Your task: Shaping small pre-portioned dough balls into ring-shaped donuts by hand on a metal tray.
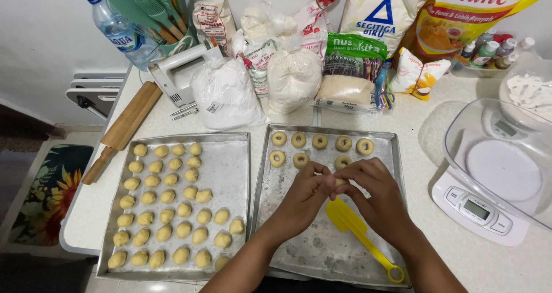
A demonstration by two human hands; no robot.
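Note:
My left hand (303, 196) and my right hand (374, 195) meet over the right baking tray (270, 172). Together their fingertips pinch a small piece of pale dough (339, 181), mostly hidden between them. Several ring-shaped dough pieces (319, 142) lie in rows at the far end of that tray. A yellow spatula (356, 230) rests on the tray under my right hand. The left baking tray (230, 172) holds several rows of small dough balls (167, 196).
A wooden rolling pin (123, 129) lies left of the trays. Bags of flour and sugar (293, 77), a hand mixer (178, 74), a water bottle (118, 29) and utensils stand at the back. A kitchen scale with a clear bowl (500, 166) sits at right.

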